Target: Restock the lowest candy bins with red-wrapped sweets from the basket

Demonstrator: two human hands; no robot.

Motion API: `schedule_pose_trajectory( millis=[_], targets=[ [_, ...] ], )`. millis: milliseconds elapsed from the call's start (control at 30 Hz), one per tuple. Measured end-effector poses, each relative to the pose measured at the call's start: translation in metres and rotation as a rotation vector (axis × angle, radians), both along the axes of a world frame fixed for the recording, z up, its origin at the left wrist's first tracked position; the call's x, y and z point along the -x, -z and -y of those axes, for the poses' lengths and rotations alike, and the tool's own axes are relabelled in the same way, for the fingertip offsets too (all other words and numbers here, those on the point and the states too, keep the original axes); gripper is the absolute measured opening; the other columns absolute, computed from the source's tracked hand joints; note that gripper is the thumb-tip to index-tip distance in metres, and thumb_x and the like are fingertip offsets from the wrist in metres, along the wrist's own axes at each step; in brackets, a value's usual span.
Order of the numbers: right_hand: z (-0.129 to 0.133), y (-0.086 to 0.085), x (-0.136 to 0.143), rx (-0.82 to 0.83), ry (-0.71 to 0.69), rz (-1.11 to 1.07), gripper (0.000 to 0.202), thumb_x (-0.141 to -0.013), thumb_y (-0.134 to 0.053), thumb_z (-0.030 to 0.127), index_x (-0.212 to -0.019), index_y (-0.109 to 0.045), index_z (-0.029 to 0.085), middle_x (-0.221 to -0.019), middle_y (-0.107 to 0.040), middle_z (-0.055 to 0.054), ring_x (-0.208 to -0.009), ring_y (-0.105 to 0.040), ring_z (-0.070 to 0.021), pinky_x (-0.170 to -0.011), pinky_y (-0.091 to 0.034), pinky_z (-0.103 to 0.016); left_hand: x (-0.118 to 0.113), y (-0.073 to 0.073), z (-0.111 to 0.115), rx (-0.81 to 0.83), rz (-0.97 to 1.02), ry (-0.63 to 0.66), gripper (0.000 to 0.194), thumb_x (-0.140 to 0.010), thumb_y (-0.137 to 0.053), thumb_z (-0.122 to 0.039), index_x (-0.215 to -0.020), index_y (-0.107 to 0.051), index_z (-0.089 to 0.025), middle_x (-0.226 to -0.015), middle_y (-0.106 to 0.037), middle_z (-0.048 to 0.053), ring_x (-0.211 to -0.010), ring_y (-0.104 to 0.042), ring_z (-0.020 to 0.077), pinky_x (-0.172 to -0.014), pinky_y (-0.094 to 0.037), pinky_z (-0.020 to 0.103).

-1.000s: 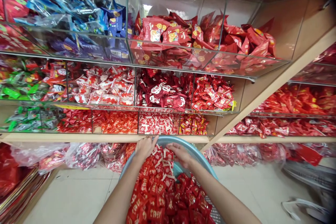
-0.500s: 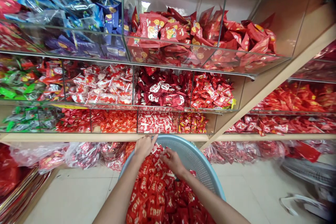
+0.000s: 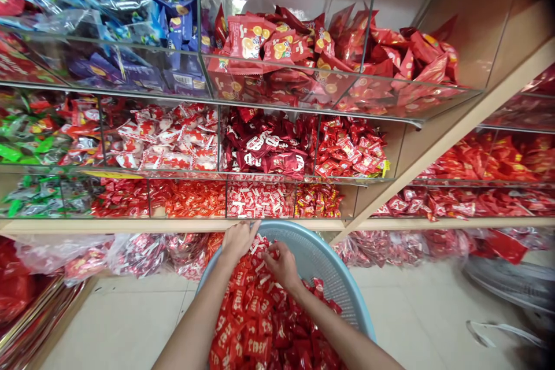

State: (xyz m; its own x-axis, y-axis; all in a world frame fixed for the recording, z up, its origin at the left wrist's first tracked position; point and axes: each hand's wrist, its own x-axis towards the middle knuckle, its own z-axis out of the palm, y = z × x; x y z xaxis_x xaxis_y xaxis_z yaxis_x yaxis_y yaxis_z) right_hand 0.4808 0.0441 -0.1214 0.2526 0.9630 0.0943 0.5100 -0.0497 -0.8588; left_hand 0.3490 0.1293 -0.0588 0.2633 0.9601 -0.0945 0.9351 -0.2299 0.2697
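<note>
A round blue plastic basket [image 3: 347, 277] stands on the floor against the shelf edge, heaped with red wrapped candies [image 3: 247, 312]. My left hand [image 3: 239, 241] is at the basket's far left rim, fingers bent over or near the edge; what lies under them is hidden. Just right of it, over small red-and-white packets [image 3: 259, 244] at the far side of the heap, my right hand [image 3: 280, 264] has its fingers curled together in a pinch. Anything between those fingertips is too small to make out.
Glass-fronted shelves [image 3: 277, 176] of wrapped candies rise directly behind the basket. Clear bags of candy [image 3: 139, 254] lie below the bottom board [image 3: 108, 225]. A grey basket [image 3: 507, 283] and a white strap [image 3: 498, 329] are at the right.
My right hand has shifted slightly, its wrist a little more to the left. More red packets show beside the right forearm. My left hand stays nearly in place.
</note>
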Motion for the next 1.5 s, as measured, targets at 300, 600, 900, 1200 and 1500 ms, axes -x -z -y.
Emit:
schedule_pose_trajectory(
  millis=[300,600,900,1200,1500],
  targets=[
    [-0.005,0.005,-0.008,0.101,0.048,-0.317,0.035,-0.064,-0.061,0.051,-0.078,-0.06,0.019,-0.081,-0.064,-0.005,-0.072,-0.058,-0.0181,-0.058,-0.044,-0.025,0.001,0.002,-0.001,-0.008,-0.002,0.016,0.074,-0.082,-0.003,-0.061,-0.096,-0.06,-0.016,-0.089,-0.066,0.013,-0.084,-0.061,0.0227,-0.075,-0.042,0.033],
    [0.002,0.003,-0.018,0.217,0.04,-0.409,0.039,-0.063,-0.062,0.044,-0.091,-0.059,0.018,-0.085,-0.064,-0.006,-0.064,-0.057,-0.0164,-0.051,-0.047,-0.027,0.001,0.002,-0.001,-0.006,0.0,0.019,0.077,-0.081,-0.001,-0.062,-0.093,-0.061,-0.016,-0.087,-0.066,0.014,-0.082,-0.061,0.0242,-0.073,-0.043,0.035],
    [0.006,0.0,-0.021,0.265,0.089,-0.668,0.036,-0.059,-0.063,0.035,-0.088,-0.053,0.017,-0.094,-0.055,-0.006,-0.067,-0.057,-0.0144,-0.052,-0.053,-0.029,0.001,0.001,0.0,-0.011,0.005,0.013,0.077,-0.081,-0.002,-0.062,-0.094,-0.062,-0.015,-0.087,-0.066,0.013,-0.083,-0.061,0.0237,-0.073,-0.042,0.033],
    [0.01,-0.008,-0.03,0.315,0.064,-0.781,0.04,-0.054,-0.067,0.028,-0.089,-0.052,0.017,-0.091,-0.054,-0.004,-0.068,-0.057,-0.0135,-0.055,-0.054,-0.03,0.0,0.0,0.0,0.003,0.002,0.005,0.077,-0.081,-0.002,-0.061,-0.098,-0.062,-0.016,-0.089,-0.066,0.014,-0.085,-0.061,0.0234,-0.075,-0.041,0.034],
    [0.009,-0.018,-0.035,0.343,0.097,-0.828,0.036,-0.054,-0.063,0.022,-0.087,-0.051,0.018,-0.09,-0.055,-0.003,-0.068,-0.059,-0.0137,-0.059,-0.054,-0.032,0.0,0.001,0.0,-0.005,0.0,0.004,0.077,-0.082,-0.003,-0.061,-0.097,-0.062,-0.015,-0.089,-0.066,0.014,-0.083,-0.061,0.0237,-0.074,-0.041,0.034]
  ],
)
